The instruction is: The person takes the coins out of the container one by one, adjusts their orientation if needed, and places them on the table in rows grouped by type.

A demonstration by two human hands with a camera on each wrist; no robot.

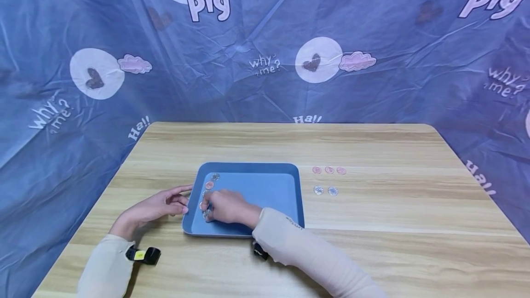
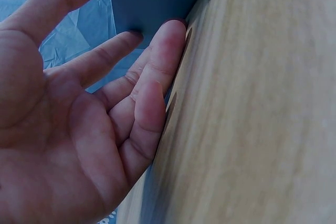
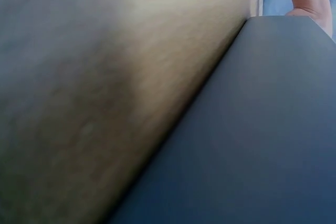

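Note:
A blue rectangular tray [image 1: 265, 168] lies on the table. Along its left side runs a line of small coin-like discs, among them a dark grey disc [image 1: 215, 176] and a pink disc [image 1: 209, 185]. My right hand [image 1: 228, 206] reaches in over the near end of this line. Its thumb and fingers pinch a silver disc [image 1: 205, 214] low over the tray floor, and the hand partly covers the discs beside it. Outside the tray, my left hand [image 1: 159, 206] has its side on the table. Its loosely bent fingers touch the tray's outer left wall [image 2: 152, 3].
Right of the tray, three pink discs [image 1: 329, 169] lie in a row on the wooden table [image 1: 397, 206]. Two silver discs [image 1: 325, 190] lie nearer. A printed blue cloth [image 1: 265, 91] hangs behind the table. The tray's near wall [image 3: 247, 129] fills much of the right wrist view.

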